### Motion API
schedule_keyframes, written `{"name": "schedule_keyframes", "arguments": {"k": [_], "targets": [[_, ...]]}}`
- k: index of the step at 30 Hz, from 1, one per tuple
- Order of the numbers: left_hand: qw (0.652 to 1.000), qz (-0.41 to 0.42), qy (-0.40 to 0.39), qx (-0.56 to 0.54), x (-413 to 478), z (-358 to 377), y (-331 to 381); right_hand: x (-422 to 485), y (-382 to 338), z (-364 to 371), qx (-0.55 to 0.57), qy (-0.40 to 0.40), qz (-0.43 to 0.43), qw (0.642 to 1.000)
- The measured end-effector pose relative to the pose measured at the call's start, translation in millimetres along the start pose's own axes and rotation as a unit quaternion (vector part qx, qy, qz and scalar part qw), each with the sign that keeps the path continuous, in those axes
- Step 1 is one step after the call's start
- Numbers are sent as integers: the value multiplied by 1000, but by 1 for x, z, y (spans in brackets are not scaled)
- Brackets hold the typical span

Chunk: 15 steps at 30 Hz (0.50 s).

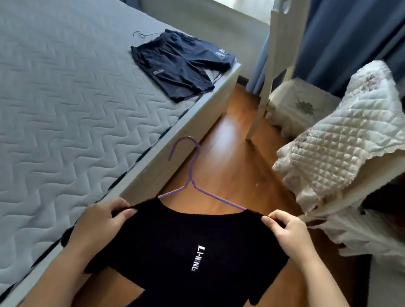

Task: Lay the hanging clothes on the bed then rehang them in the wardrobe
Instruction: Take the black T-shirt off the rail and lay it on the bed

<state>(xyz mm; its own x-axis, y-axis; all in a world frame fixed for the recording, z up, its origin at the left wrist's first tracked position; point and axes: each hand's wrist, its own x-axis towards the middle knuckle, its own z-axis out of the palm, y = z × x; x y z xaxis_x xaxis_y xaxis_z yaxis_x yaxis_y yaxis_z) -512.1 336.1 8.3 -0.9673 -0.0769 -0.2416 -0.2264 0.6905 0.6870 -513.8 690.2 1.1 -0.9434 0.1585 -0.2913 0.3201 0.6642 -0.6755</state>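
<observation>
Holding a black T-shirt (187,248) on its purple hanger (189,178) beside the bed (48,72), both hands pinch its shoulders: left hand (100,219), right hand (288,230). Next, I judge, it must be laid on the bed near the dark shorts (179,65).

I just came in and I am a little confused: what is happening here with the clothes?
A person stands beside the bed holding a black T-shirt on a purple hanger. The left hand and right hand each pinch a shoulder. Dark blue shorts already lie on the mattress.
</observation>
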Motion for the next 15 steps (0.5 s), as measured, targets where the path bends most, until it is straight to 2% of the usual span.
{"name": "schedule_keyframes", "arguments": {"k": [7,15], "targets": [[998,-48,41,-28,122,-45,6,151,-95,-4,-61,-9,-90,994],[988,-111,104,-40,219,-48,23,313,-142,7,-86,-66,-150,983]]}}
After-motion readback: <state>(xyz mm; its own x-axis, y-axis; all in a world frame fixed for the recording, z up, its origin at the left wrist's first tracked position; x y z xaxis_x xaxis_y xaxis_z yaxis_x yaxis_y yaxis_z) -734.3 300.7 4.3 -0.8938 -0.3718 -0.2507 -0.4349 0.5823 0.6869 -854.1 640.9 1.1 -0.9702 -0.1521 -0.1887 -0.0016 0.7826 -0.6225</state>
